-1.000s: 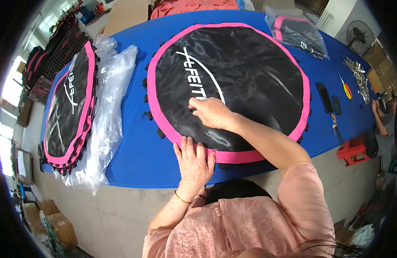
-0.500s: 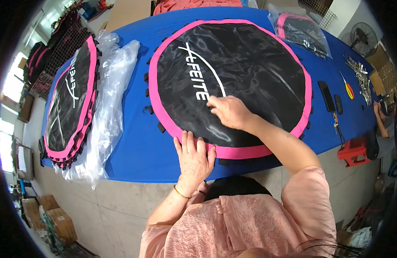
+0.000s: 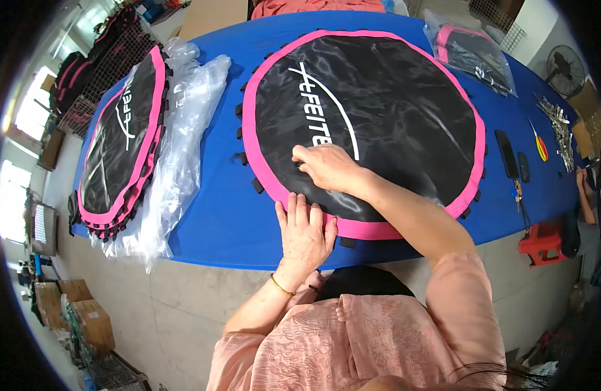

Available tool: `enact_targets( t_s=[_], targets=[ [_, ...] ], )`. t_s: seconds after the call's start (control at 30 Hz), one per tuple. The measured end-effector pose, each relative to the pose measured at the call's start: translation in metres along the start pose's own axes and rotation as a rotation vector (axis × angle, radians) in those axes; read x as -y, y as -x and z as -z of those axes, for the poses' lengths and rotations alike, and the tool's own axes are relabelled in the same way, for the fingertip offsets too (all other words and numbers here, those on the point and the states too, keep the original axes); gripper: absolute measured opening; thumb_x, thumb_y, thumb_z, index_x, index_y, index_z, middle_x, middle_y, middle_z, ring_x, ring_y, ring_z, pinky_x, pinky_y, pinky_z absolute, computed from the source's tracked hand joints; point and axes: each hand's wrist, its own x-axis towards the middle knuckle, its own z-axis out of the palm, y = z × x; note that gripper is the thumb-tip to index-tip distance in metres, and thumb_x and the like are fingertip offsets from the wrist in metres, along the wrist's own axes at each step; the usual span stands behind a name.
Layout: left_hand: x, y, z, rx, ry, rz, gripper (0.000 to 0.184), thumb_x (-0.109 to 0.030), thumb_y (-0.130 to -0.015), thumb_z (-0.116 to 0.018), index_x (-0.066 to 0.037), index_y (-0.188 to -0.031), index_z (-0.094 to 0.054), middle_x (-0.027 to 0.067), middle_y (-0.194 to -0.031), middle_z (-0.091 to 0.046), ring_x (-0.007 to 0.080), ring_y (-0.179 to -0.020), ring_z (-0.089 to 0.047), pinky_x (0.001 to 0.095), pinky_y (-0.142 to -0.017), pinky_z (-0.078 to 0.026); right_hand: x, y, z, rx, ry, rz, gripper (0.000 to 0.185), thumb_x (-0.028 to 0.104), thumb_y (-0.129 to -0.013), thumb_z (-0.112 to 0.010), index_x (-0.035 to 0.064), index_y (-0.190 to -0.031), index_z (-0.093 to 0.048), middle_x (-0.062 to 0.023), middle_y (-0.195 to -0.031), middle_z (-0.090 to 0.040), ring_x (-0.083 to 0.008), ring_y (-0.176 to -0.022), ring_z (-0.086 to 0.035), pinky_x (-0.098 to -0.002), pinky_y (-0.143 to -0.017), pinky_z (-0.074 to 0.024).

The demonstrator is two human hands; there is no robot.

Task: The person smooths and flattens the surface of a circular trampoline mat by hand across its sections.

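A round black mesh trampoline mat (image 3: 404, 117) with a pink border and white lettering lies flat in front of me. My left hand (image 3: 305, 234) rests on the pink border at the near edge, fingers stretched out and slightly apart. Over the black mesh, below the lettering, my right hand (image 3: 329, 171) is closed with its fingers curled and pinched together. Whatever it may hold is too small or hidden to name. The hand covers the end of the lettering. Short black loops (image 3: 258, 186) stick out around the mat's rim.
More pink-edged mats (image 3: 121, 137) are stacked at the left beside clear plastic bags (image 3: 189, 130). A bagged mat (image 3: 473, 58) lies at the far right. On the blue table (image 3: 209, 244) are a phone (image 3: 507, 153), scissors-like snips (image 3: 539, 142) and metal pieces (image 3: 561, 130). A red stool (image 3: 541, 244) stands right.
My right hand has moved left across the mesh, past the end of the lettering. My left hand stays on the border. The whole view has shifted slightly.
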Motion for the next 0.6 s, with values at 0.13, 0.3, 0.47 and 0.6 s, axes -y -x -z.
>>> enact_targets(
  t_s=[0.13,0.3,0.47,0.6],
  targets=[
    [0.001,-0.001,0.002,-0.002,0.012,0.004,0.044,-0.037,-0.097,-0.068,0.003,-0.116,-0.066,0.0343,-0.136,-0.059,0.0517,-0.138,-0.05,0.0731,-0.117,-0.03,0.007,-0.011,-0.015,0.002,-0.037,0.109,0.02,0.013,-0.095,-0.069,0.0062,-0.109,-0.057,-0.0163,-0.095,-0.076,-0.0405,-0.093,-0.073,-0.0525,-0.079,-0.0539],
    [0.001,0.001,0.0,0.018,0.01,0.006,0.046,-0.034,-0.095,-0.072,0.001,-0.123,-0.065,0.0293,-0.141,-0.054,0.0499,-0.138,-0.047,0.0712,-0.117,-0.031,0.012,-0.022,-0.02,0.009,0.037,0.139,0.019,0.011,-0.097,-0.071,0.0069,-0.111,-0.058,-0.0134,-0.099,-0.077,-0.0388,-0.095,-0.074,-0.05,-0.082,-0.055],
    [0.0,-0.001,0.002,0.008,0.026,0.001,0.045,-0.035,-0.096,-0.07,0.002,-0.12,-0.065,0.0319,-0.139,-0.056,0.0509,-0.138,-0.048,0.072,-0.117,-0.031,0.009,-0.043,-0.023,-0.032,0.019,0.109,0.018,0.012,-0.098,-0.069,0.0068,-0.112,-0.057,-0.0134,-0.098,-0.077,-0.0387,-0.094,-0.074,-0.0505,-0.082,-0.0548],
    [0.001,-0.001,0.002,-0.008,0.057,0.007,0.045,-0.036,-0.097,-0.069,0.003,-0.118,-0.065,0.0345,-0.137,-0.058,0.052,-0.139,-0.049,0.073,-0.117,-0.03,0.006,-0.037,-0.019,0.031,0.006,0.096,0.018,0.013,-0.099,-0.069,0.0073,-0.112,-0.058,-0.013,-0.098,-0.077,-0.0378,-0.097,-0.074,-0.05,-0.082,-0.0546]
  ],
)
